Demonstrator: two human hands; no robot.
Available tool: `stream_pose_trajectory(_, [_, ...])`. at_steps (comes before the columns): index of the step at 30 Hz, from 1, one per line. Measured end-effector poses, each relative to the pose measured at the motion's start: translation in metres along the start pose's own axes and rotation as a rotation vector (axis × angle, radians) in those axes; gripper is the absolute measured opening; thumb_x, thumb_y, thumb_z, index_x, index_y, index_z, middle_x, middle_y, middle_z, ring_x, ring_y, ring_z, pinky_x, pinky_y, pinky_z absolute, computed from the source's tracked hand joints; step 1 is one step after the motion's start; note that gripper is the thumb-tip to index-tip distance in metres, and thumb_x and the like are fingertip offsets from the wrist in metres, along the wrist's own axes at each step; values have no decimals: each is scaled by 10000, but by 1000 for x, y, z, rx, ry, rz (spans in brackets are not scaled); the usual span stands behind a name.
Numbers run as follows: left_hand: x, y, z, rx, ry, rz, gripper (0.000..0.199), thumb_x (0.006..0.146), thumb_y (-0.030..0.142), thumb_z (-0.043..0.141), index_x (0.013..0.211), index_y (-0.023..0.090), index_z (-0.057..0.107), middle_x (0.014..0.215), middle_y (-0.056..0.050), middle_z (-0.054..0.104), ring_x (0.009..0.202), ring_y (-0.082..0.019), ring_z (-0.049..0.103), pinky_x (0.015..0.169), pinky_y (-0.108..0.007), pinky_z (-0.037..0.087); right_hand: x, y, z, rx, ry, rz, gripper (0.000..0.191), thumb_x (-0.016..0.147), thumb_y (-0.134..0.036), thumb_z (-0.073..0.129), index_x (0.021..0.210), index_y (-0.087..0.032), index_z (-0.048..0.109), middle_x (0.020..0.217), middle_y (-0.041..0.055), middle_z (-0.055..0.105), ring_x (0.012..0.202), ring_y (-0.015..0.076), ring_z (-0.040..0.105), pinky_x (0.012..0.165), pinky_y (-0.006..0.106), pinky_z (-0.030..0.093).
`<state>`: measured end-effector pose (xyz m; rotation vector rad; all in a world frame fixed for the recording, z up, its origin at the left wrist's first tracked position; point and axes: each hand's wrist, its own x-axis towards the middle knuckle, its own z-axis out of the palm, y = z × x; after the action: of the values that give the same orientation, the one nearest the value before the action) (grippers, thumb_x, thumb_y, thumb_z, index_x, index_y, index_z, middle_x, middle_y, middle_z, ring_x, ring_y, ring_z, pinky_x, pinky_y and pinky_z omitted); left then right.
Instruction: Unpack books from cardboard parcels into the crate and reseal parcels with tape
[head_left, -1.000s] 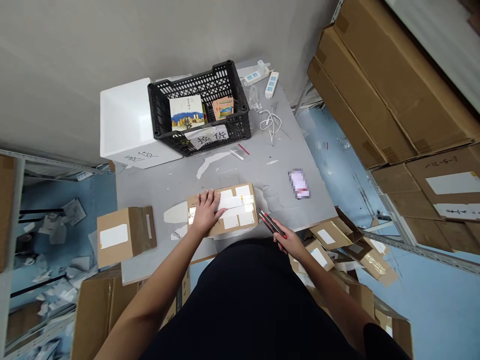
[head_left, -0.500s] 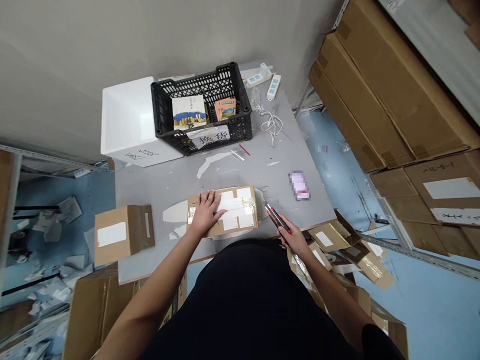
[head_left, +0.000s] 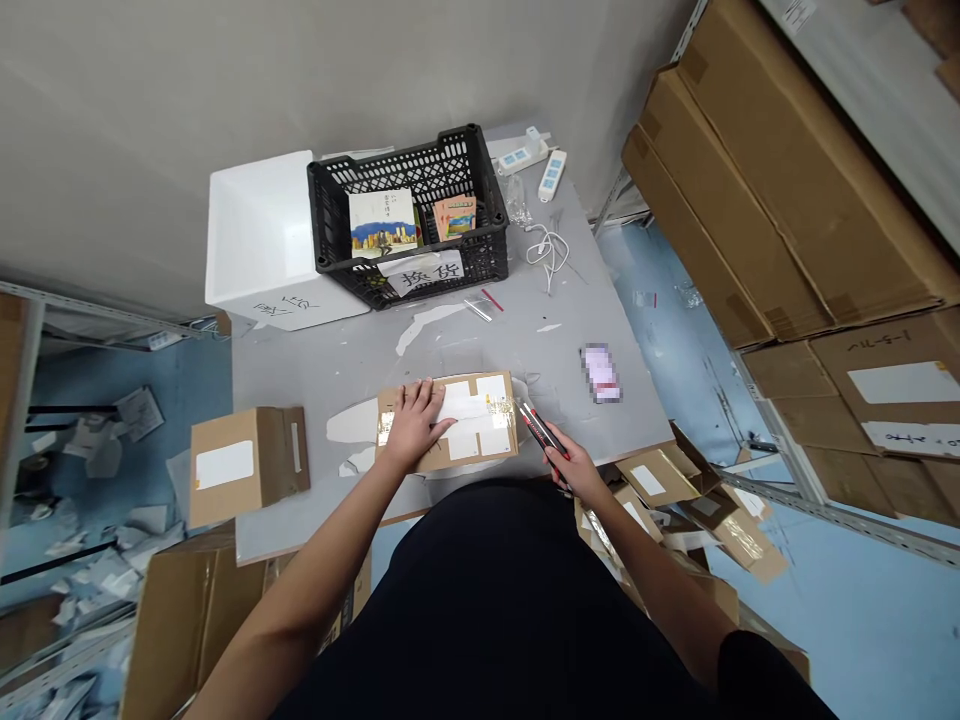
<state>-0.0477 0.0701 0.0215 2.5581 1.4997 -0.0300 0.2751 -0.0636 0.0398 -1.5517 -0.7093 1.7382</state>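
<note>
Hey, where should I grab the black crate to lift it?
Grip the top rim of the crate on its near long side, coming from the front and above. That rim is a raised edge facing you, and the open mesh below it should let your fingers hook under. Stay clear of the paper sign hanging over the middle.

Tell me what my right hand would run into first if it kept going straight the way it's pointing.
The right hand grips a red-and-black utility knife. Going straight on, that knife's tip would likely meet the right edge of the taped cardboard box first, though depth is hard to judge from this view.
</note>
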Motion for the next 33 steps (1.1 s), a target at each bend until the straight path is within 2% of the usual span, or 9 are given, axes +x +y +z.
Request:
stream_pose_trajectory(14, [-1,0,0,-36,13,11,671,931,555,437,1481,173,390,1572,-172,296,1470,-370,196,1173,-580,111,-21,14,6,-195,47,71,687,847,-396,527,1505,-322,347,730,-49,590,414,78,449,336,184,343])
stream_pose_trajectory(16, [0,0,0,-28,15,10,669,932,554,434,1481,174,391,1569,-171,303,1471,-365,196,1175,-576,107,-27,22,6,-226,19,56,666,849,-390,531,1492,-303,381,724,-44,606,441,91,477,387,204,396])
stream_pose_trajectory(20, [0,0,-1,-26,19,9,660,934,546,432,1483,181,389,1562,-164,322,1471,-349,206,1180,-564,99,-45,39,1,-261,-13,-65,589,828,-385,590,1397,-243,528,790,-4,660,634,139,595,588,255,511])
stream_pose_trajectory(22, [0,0,-2,-24,16,13,650,934,544,433,1476,188,401,1557,-159,336,1467,-343,222,1183,-554,101,-52,44,-1,-211,50,-61,617,838,-424,586,1420,-242,489,789,-7,654,581,131,573,531,253,496])
stream_pose_trajectory(24, [0,-1,-5,-27,14,15,643,928,547,443,1466,196,418,1550,-156,351,1458,-338,245,1185,-547,106,-53,45,-2,-103,142,-31,691,846,-473,580,1475,-262,383,781,-22,639,486,110,521,437,242,455])
stream_pose_trajectory(26, [1,-2,-8,-46,9,16,652,910,565,471,1454,208,436,1542,-153,365,1444,-338,275,1184,-542,119,-48,42,1,55,204,-22,747,826,-508,618,1476,-270,338,795,-21,642,496,119,557,454,261,494])
stream_pose_trajectory(28, [4,-6,-13,-81,-3,31,686,881,593,506,1450,217,440,1522,-148,399,1421,-336,315,1184,-533,130,-38,38,9,231,206,-3,709,790,-526,674,1390,-247,420,803,0,656,615,166,655,587,327,574])
stream_pose_trajectory(30, [7,-13,-19,-110,-16,44,726,860,613,525,1462,222,419,1494,-143,438,1399,-331,347,1184,-526,130,-26,35,19,375,164,65,604,767,-537,709,1249,-235,504,829,40,678,778,237,713,705,409,596])
stream_pose_trajectory(33, [11,-27,-28,-119,-23,-32,703,873,591,504,1466,225,408,1449,-143,488,1369,-329,383,1175,-539,129,-8,33,35,477,99,182,546,765,-550,715,1174,-257,502,925,102,704,953,318,709,729,503,589])
